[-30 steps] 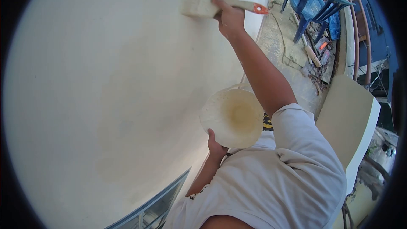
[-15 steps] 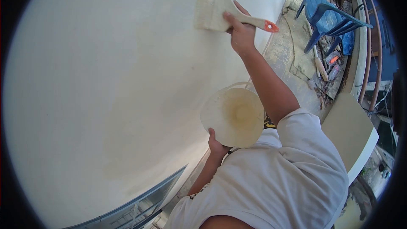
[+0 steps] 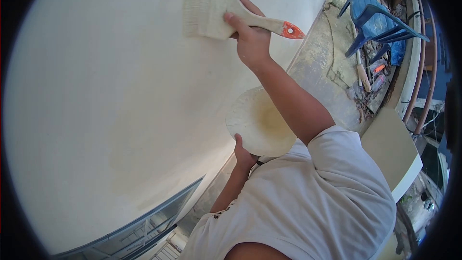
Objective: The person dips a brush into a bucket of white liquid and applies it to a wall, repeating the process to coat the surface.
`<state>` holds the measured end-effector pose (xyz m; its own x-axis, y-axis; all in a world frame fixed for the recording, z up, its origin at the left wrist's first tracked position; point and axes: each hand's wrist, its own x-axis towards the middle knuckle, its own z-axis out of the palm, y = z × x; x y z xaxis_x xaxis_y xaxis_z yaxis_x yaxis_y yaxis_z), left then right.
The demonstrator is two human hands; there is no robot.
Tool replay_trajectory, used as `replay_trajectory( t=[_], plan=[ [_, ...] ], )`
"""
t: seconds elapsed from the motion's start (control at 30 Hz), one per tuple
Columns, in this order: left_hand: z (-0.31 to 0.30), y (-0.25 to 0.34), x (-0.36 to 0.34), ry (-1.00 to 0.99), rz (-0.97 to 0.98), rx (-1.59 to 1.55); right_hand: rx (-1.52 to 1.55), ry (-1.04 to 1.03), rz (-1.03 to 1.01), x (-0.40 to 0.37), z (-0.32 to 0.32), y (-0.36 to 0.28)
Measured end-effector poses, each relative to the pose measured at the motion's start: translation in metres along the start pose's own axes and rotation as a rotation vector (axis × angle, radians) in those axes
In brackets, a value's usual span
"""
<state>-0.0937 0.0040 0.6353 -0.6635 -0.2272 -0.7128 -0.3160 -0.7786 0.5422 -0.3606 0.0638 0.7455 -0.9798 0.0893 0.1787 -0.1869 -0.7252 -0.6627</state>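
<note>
My right hand (image 3: 251,38) grips a wide paintbrush (image 3: 220,12) by the base of its pale handle, thumb on top. The handle's end is orange-red with a hole in it. The brush's bristles lie against the white wall (image 3: 86,96), where a darker, damp-looking patch (image 3: 159,130) spreads below. Lower down, my left hand (image 3: 244,154) holds a white bucket (image 3: 240,110) by its side, thumb over the rim. Yellowish staining or liquid shows inside the bucket, and my right forearm hides part of it.
A blue plastic chair (image 3: 373,19) stands at the upper right among debris and bottles on the ledge floor (image 3: 325,62). Rusty railing pipes (image 3: 424,67) run beyond it. A pale flat panel (image 3: 390,149) lies right of me. A grey-framed window (image 3: 144,233) is at the lower left.
My right hand has moved the paintbrush left along the wall, its bristles now more spread. The bucket stays in my left hand, now partly covered by my right forearm.
</note>
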Motion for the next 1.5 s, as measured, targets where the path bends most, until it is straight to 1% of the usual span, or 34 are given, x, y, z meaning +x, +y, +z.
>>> replay_trajectory(
  t=[0.07,0.1,0.17,0.2,0.27,0.3,0.37,0.4,0.47,0.5,0.53,0.57,0.6,0.63,0.67,0.7,0.73,0.8,0.83,0.87,0.9,0.93,0.97,1.0,1.03,1.07,1.13,1.17,1.3,1.37,1.5],
  plan=[
    [0.001,0.002,0.001,0.006,0.018,-0.007,0.016,0.135,0.093,-0.003,-0.034,0.009],
    [-0.003,0.0,0.001,-0.031,0.039,-0.025,0.016,0.119,0.097,-0.007,-0.042,0.005],
    [-0.003,0.001,0.003,-0.076,0.065,-0.046,0.016,0.243,0.141,-0.017,-0.052,-0.005],
    [-0.003,0.001,0.003,-0.058,0.046,-0.049,0.011,0.236,0.143,-0.016,-0.041,-0.013],
    [-0.004,-0.003,-0.004,-0.031,0.017,-0.051,0.215,0.156,0.046,-0.017,-0.01,-0.03],
    [-0.001,-0.002,-0.005,-0.027,0.015,-0.048,0.213,0.155,0.038,-0.016,0.007,-0.037],
    [-0.001,-0.001,-0.004,-0.037,0.012,-0.036,0.27,0.053,0.05,-0.018,0.034,-0.047],
    [-0.004,-0.001,-0.004,-0.062,0.02,-0.034,0.268,0.053,0.038,-0.015,0.032,-0.038],
    [-0.014,-0.002,-0.006,-0.091,0.021,-0.03,0.287,0.182,0.076,-0.009,0.016,0.0],
    [-0.018,0.0,-0.006,-0.115,0.058,-0.001,0.164,0.214,0.026,-0.012,-0.005,0.007],
    [-0.019,0.002,-0.003,-0.143,0.097,0.022,0.122,0.249,0.087,-0.016,-0.028,0.009],
    [-0.022,0.003,-0.003,-0.152,0.092,0.009,0.017,0.263,0.085,-0.021,-0.052,0.01],
    [-0.027,0.005,-0.004,-0.181,0.088,0.02,-0.222,0.221,0.001,-0.025,-0.085,0.013],
    [-0.028,0.008,0.0,-0.218,0.087,0.028,-0.201,0.306,0.048,-0.037,-0.093,-0.006],
    [-0.028,0.011,0.0,-0.224,0.077,0.002,-0.276,0.311,0.037,-0.048,-0.098,-0.028],
    [-0.028,0.013,-0.001,-0.269,0.092,0.027,-0.278,0.276,-0.036,-0.056,-0.106,-0.043],
    [-0.03,0.015,0.0,-0.311,0.105,0.053,-0.312,0.271,-0.078,-0.067,-0.102,-0.062],
    [-0.041,0.014,0.008,-0.358,0.137,0.081,-0.462,0.146,-0.118,-0.087,-0.094,-0.099],
    [-0.039,0.016,0.007,-0.392,0.164,0.093,-0.493,0.151,-0.103,-0.098,-0.085,-0.115],
    [-0.035,0.018,0.007,-0.432,0.195,0.105,-0.596,0.046,-0.078,-0.109,-0.073,-0.131],
    [-0.037,0.016,0.008,-0.431,0.169,0.086,-0.695,-0.06,-0.048,-0.122,-0.063,-0.143],
    [-0.036,0.017,0.011,-0.433,0.221,0.151,-0.719,-0.059,-0.045,-0.132,-0.054,-0.15],
    [-0.034,0.016,0.015,-0.439,0.283,0.219,-0.883,-0.196,0.003,-0.141,-0.045,-0.156],
    [-0.032,0.015,0.017,-0.451,0.278,0.21,-1.041,-0.333,0.054,-0.151,-0.036,-0.159],
    [-0.031,0.013,0.019,-0.464,0.306,0.219,-1.179,-0.312,0.127,-0.16,-0.027,-0.159],
    [-0.027,0.015,0.017,-0.481,0.337,0.231,-1.189,-0.307,0.117,-0.166,-0.021,-0.157],
    [-0.021,0.019,0.009,-0.531,0.332,0.204,-1.426,-0.376,0.154,-0.175,-0.014,-0.154],
    [-0.017,0.02,0.004,-0.566,0.331,0.181,-1.477,-0.389,0.093,-0.175,-0.019,-0.149],
    [-0.021,0.019,0.001,-0.571,0.402,0.268,-1.541,-0.434,0.105,-0.177,-0.017,-0.139],
    [-0.018,0.02,-0.007,-0.616,0.456,0.232,-1.578,-0.467,-0.028,-0.179,-0.016,-0.134],
    [-0.023,0.017,-0.002,-0.605,0.55,0.25,-1.603,-0.489,-0.063,-0.18,-0.009,-0.129]
  ],
)
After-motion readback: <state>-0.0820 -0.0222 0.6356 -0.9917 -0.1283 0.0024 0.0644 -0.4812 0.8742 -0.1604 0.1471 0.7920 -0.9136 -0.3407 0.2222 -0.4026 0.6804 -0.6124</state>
